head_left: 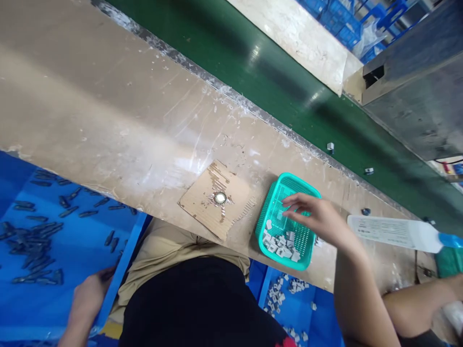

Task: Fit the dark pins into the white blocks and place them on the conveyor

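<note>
My right hand [313, 212] is over a green mesh basket [314, 248], fingers apart and slightly bent, with nothing visible in them. Small pale grey blocks [284, 246] lie in the near end of that basket. Down at the left, my left hand [90, 294] reaches into a blue tray [77, 248] beside its right wall. Its fingers are curled, and something dark shows at their tips, too unclear to make out. Dark elongated parts [34, 246] are scattered and heaped in this tray.
A cardboard piece [202, 207] with a small round cup [220, 198] lies on the worktable [144, 140]. A white bottle [392, 233] lies on its side at right. Small parts sit on the green belt [289, 86]. Another person's arm [421, 299] is at lower right.
</note>
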{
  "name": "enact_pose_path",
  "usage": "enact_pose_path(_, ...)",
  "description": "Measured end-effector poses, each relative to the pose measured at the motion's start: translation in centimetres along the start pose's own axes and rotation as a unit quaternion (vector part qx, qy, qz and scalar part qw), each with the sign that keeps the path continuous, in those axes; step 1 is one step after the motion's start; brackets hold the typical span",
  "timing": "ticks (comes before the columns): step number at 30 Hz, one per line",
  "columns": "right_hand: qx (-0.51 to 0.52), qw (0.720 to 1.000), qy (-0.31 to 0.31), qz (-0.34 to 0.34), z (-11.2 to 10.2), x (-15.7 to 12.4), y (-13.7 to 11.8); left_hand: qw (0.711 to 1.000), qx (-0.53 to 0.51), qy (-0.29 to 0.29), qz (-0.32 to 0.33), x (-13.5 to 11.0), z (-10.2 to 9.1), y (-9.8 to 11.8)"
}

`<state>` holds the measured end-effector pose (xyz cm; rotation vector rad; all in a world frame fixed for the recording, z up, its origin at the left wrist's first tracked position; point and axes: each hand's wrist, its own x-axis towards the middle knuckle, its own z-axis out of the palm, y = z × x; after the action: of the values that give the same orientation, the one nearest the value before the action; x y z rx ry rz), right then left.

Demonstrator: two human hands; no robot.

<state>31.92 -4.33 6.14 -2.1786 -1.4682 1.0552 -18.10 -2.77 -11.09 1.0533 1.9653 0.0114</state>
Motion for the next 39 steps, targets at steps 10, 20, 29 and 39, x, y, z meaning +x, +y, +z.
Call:
enact_pose_path(10, 0.065, 0.995, 0.06, 0.042, 6.5, -2.1, 2.1, 0.998, 0.035, 0.043, 0.026, 0.7, 0.7, 0.6)
enact_pose_path(20, 0.443, 0.887, 0.066, 0.114, 5.2, -1.8, -0.1, 0.887, -0.426, 0.013, -0.176, -1.3, -1.9, 6.1)
enact_pose_path(29, 0.313, 0.943, 0.113, 0.026, 8.0, 0.2, -5.2, 0.787, -0.6, -0.038, -0.141, -3.9, -0.3, 12.0)
enact_pose_path(39, -0.028, 0.973, 0.174, -0.149, 12.3, 2.8, -8.0, 0.745, -0.571, -0.344, -0.019, -6.2, 2.5, 13.9)
